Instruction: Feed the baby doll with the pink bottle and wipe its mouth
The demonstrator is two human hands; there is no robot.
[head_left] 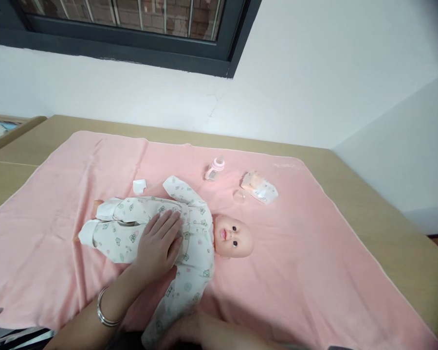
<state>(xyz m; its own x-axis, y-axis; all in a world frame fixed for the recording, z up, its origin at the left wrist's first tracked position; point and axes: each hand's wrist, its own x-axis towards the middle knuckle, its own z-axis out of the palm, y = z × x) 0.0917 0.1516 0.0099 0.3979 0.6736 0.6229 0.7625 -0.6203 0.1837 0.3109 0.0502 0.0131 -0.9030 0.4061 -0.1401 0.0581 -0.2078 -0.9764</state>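
In the head view, the doll (199,238) lies on its back on a pink blanket (314,277). Its long body goes sideways across the person's front, with its head on the right and its feet on the left. Its face points up. One sleeve (182,189) sticks out toward the wall, and the other (184,287) comes down toward the person.

The doll has a smooth, bare head with dark eyes and pink lips. Its white clothes have little bears and soft green, gray and pink marks all over. The top and pants look a bit wrinkly, and bits of its feet peek out.

The left hand (161,238) rests flat on the doll's tummy, fingers straight and close together, not grabbing anything. A silver bangle (104,308) is on that arm. The right hand (178,331) is low down, at the end of the doll's near sleeve. It is blurry and cut off, so I cannot tell if it grips the cloth.

Past the doll's legs is a small white piece (139,186). Past its shoulder is a pink and clear bottle (214,168). Past its head are a clear cap (239,195) and, just beside that, a shiny packet (260,186).
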